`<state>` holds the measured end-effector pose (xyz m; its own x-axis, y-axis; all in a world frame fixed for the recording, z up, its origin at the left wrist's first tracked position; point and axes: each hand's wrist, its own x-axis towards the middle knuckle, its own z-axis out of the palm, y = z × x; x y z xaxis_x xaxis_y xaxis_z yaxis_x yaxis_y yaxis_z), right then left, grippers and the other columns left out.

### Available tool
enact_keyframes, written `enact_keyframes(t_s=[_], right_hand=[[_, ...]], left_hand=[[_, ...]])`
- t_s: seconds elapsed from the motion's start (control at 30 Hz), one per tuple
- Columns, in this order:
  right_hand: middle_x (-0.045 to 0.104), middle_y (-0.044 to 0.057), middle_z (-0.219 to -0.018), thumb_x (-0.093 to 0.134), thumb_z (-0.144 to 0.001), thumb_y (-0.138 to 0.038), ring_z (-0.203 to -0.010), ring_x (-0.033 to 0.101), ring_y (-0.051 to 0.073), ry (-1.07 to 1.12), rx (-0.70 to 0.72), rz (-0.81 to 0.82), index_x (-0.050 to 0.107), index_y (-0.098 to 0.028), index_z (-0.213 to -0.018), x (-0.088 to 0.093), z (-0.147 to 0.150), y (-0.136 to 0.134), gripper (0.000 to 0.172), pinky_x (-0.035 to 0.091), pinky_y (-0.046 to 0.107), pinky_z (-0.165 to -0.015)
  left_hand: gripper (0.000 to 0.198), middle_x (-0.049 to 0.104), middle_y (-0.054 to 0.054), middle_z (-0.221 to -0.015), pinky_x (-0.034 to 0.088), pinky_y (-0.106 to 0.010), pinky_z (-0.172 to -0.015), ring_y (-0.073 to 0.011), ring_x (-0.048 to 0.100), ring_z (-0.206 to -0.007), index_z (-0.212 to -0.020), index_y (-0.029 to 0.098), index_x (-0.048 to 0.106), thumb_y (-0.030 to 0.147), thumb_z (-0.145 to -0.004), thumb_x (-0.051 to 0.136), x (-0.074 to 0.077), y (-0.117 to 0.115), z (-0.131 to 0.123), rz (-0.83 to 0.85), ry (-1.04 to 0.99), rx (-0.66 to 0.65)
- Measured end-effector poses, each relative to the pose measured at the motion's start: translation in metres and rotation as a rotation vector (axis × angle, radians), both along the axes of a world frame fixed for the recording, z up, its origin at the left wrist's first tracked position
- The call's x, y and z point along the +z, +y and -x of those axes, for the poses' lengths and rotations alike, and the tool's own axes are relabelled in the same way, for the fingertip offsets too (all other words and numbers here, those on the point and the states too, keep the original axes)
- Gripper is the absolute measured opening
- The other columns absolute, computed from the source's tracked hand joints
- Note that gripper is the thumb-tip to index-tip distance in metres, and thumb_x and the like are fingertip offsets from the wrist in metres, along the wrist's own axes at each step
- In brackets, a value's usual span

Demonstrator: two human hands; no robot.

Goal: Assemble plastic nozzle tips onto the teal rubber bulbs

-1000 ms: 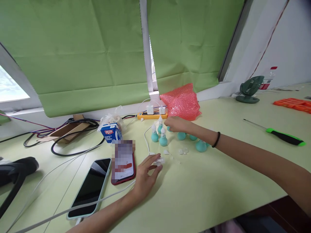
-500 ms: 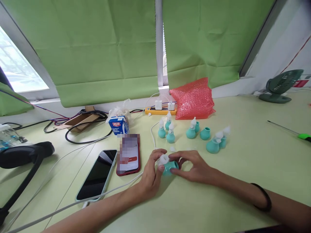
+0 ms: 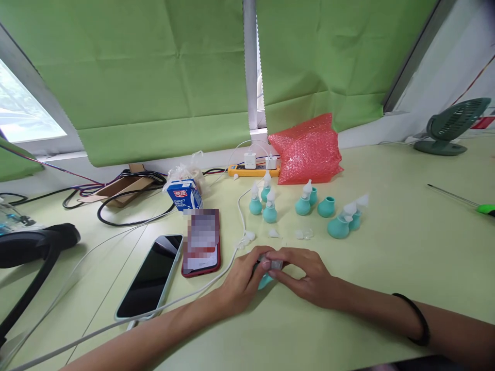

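Note:
My left hand [image 3: 242, 278] is closed around a small teal squeeze bulb [image 3: 266, 281], most of it hidden by the fingers. A clear plastic piece [image 3: 276, 264] is pinched between the thumb and fingertips of my right hand [image 3: 307, 273], right against the bulb's upper right side. Whether it is seated in the mouth cannot be made out. Just beyond the hands lie a translucent tip [image 3: 273, 233], clear pieces [image 3: 304, 234] and a whitish piece [image 3: 249, 236] by the cable. Behind stand several teal bulbs with translucent nozzles [image 3: 269, 212] and an open-mouthed bulb [image 3: 327, 206].
Two phones, one dark-screened [image 3: 150, 278] and one in a red case [image 3: 201, 242], lie left of my hands, with a white cable [image 3: 201, 291] crossing nearby. Further back are a milk carton [image 3: 184, 195], power strip [image 3: 253, 170] and red bubble-wrap bag [image 3: 309, 149]. A screwdriver [image 3: 485, 208] lies far right.
The bulb's open mouth showed on the right; now the clear piece held by my right fingers covers that side. The whitish piece by the cable has come into sight. The view has shifted slightly.

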<state>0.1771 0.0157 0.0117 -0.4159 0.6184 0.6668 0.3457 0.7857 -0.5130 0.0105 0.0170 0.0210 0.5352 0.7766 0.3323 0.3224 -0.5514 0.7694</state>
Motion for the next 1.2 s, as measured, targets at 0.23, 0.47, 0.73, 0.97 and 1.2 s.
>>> enact_keyframes(t_s=[0.23, 0.47, 0.73, 0.97, 1.2], right_hand=[[0.054, 0.0, -0.067, 0.059, -0.067, -0.022, -0.057, 0.05, 0.01, 0.28, -0.043, 0.43, 0.055, -0.017, -0.079, 0.007, -0.005, 0.011, 0.014, 0.046, 0.021, -0.05], [0.049, 0.001, -0.071, 0.063, -0.064, -0.024, -0.066, 0.049, 0.011, 0.447, 0.196, 0.79, 0.058, -0.016, -0.076, 0.014, -0.006, 0.018, 0.016, 0.045, 0.023, -0.059], [0.055, 0.004, -0.087, 0.054, -0.074, -0.031, -0.078, 0.053, 0.014, 0.312, 0.141, 0.7, 0.052, -0.019, -0.092, 0.011, -0.007, 0.02, 0.022, 0.047, 0.028, -0.07], [0.05, 0.001, -0.073, 0.041, -0.082, -0.034, -0.059, 0.046, 0.009, 0.019, 0.032, 0.506, 0.052, -0.021, -0.104, 0.024, -0.013, 0.011, 0.028, 0.042, 0.021, -0.053], [0.044, -0.001, -0.078, 0.044, -0.081, -0.032, -0.068, 0.044, 0.009, 0.034, 0.136, 0.609, 0.041, -0.021, -0.086, 0.026, -0.013, 0.002, 0.012, 0.039, 0.02, -0.06]], left_hand=[[0.016, 0.05, -0.002, -0.072, 0.038, -0.023, -0.057, -0.0127, 0.046, -0.064, -0.086, 0.015, 0.046, 0.026, -0.074, 0.048, -0.001, 0.001, 0.004, 0.013, -0.132, 0.166], [0.007, 0.047, -0.001, -0.065, 0.037, -0.024, -0.057, -0.0123, 0.044, -0.06, -0.069, 0.015, 0.046, 0.013, -0.063, 0.049, 0.001, 0.0, 0.004, -0.105, -0.124, 0.165], [0.023, 0.055, -0.004, -0.087, 0.04, -0.025, -0.069, -0.0156, 0.051, -0.078, -0.098, 0.018, 0.05, 0.026, -0.077, 0.049, 0.001, 0.001, 0.001, -0.019, -0.104, 0.229], [0.02, 0.049, 0.0, -0.071, 0.04, -0.023, -0.058, -0.0122, 0.047, -0.064, -0.081, 0.017, 0.045, 0.027, -0.068, 0.057, 0.0, 0.001, 0.002, -0.036, -0.099, 0.243], [0.017, 0.045, -0.001, -0.067, 0.038, -0.024, -0.055, -0.0124, 0.045, -0.062, -0.073, 0.015, 0.054, 0.028, -0.065, 0.06, 0.001, 0.002, -0.002, -0.163, -0.032, 0.225]])
